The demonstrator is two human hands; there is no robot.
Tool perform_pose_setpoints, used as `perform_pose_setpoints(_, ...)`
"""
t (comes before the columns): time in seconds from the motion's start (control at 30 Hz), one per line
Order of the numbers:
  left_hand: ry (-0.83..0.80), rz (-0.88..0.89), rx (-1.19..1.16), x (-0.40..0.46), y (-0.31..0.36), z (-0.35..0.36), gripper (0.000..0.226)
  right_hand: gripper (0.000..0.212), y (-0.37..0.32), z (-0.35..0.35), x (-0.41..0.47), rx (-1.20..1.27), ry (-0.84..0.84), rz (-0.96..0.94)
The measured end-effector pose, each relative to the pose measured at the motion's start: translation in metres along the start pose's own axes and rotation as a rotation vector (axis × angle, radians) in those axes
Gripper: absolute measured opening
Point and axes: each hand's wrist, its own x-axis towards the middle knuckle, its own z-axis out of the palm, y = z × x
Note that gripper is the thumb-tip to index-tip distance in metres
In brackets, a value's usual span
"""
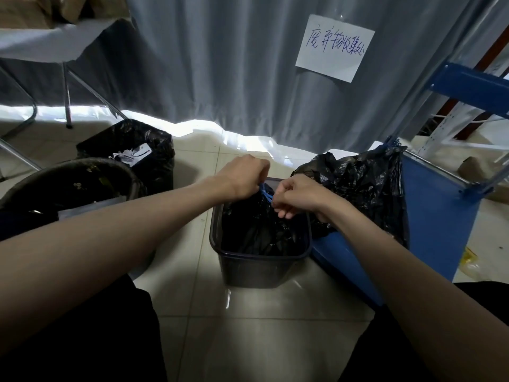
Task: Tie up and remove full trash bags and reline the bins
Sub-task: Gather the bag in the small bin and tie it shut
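Note:
A dark square bin (pixel 259 267) stands on the tiled floor in front of me, with a black trash bag (pixel 256 230) inside it. The bag's top is gathered, and a blue drawstring (pixel 265 192) runs out of it between my hands. My left hand (pixel 243 173) grips one end of the drawstring above the bin's far rim. My right hand (pixel 296 194) pinches the other end just to the right. A tied black bag (pixel 363 186) with blue ties lies on a blue cart (pixel 438 216) to the right.
Two more bins stand at the left: a round dark one (pixel 71 183) with scraps and a square one lined in black (pixel 132 153) holding paper. A grey curtain (pixel 220 64) with a paper sign (pixel 334 46) hangs behind. Folding table legs (pixel 66 100) are at far left.

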Motion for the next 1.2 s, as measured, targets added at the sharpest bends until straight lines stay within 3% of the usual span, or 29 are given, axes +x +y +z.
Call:
perform_pose_setpoints(0.2,-0.091,0.013,0.012,0.004,-0.003,-0.014,0.017,0.01,0.001,0.015,0.004,-0.105,0.1,-0.044)
perform_pose_setpoints(0.4,-0.084,-0.003,0.026,0.001,0.006,-0.015,0.009,0.01,-0.002,0.015,0.007,-0.348,0.151,-0.071)
perform_pose_setpoints(0.57,-0.093,-0.116,-0.071,0.003,0.011,-0.017,0.011,0.029,-0.008,0.015,0.007,-0.516,0.186,-0.093)
perform_pose_setpoints(0.6,-0.082,-0.124,-0.042,0.002,0.012,-0.016,0.004,0.033,-0.008,0.016,0.006,-0.549,0.173,-0.1)
perform_pose_setpoints(0.8,-0.011,-0.084,0.249,-0.002,0.021,-0.013,0.023,0.039,-0.007,0.016,0.0,-0.593,0.081,-0.121)
perform_pose_setpoints(0.9,-0.012,-0.1,0.209,-0.002,0.02,-0.015,0.023,0.036,-0.002,0.013,0.002,-0.531,0.123,-0.121)
perform_pose_setpoints(1.0,-0.043,-0.093,0.104,0.0,0.014,-0.019,0.006,0.031,0.003,0.007,0.005,-0.519,0.178,-0.098)
perform_pose_setpoints(1.2,-0.141,-0.076,-0.017,0.005,0.003,-0.024,0.011,0.043,-0.002,0.004,0.002,-0.639,0.064,-0.062)
